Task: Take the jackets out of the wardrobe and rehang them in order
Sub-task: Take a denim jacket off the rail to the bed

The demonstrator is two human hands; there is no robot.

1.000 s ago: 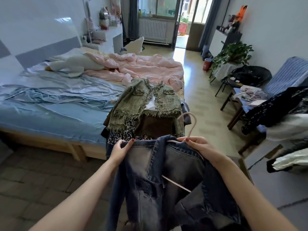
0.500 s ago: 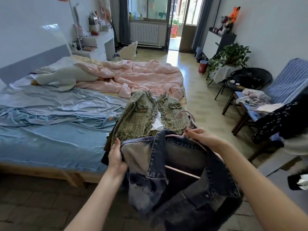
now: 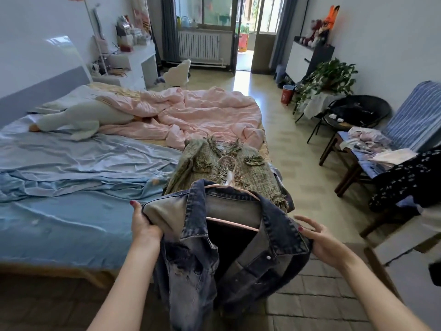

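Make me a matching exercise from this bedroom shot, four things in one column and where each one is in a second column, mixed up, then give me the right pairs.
Things
1. denim jacket
2. green tweed jacket
3. pink duvet
4. potted plant

Places
A. crumpled across the far half of the bed
B. held up between the left hand and the right hand
C. by the right wall, beside the dark cabinet
D. laid flat on the near corner of the bed, behind the held jacket

Pairs: 1-B, 2-D, 3-A, 4-C
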